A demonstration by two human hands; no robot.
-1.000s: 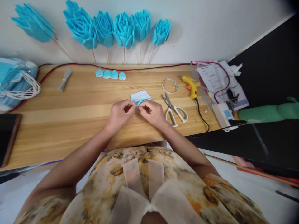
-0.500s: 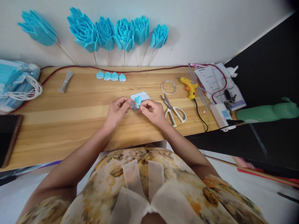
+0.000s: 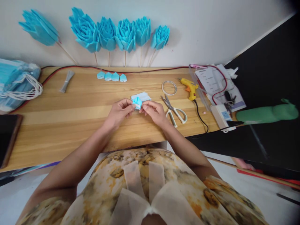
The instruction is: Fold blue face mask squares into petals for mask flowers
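Between my two hands is a small folded blue petal [image 3: 137,102] with a pointed top, made of soft sheet material. My left hand [image 3: 120,112] pinches its left edge between thumb and fingertips. On the other side, the fingers of my right hand [image 3: 154,112] are closed at its lower right edge. Just behind it lies a small stack of pale blue sheets [image 3: 144,96], partly covered by the petal and my fingers. Farther back on the desk, several similar folded petals [image 3: 111,76] sit in a row.
Scissors [image 3: 172,109], a tape roll [image 3: 169,87] and a yellow glue gun [image 3: 189,88] lie right of my hands. Several blue flowers [image 3: 126,35] on sticks lean on the wall. At left are bagged blue sheets [image 3: 16,82], a grey tie bundle [image 3: 67,82] and a dark tablet [image 3: 9,137].
The petal has turned so its broad pointed face shows flatter. My left fingers have shifted to its left edge, and my right hand has moved only slightly.
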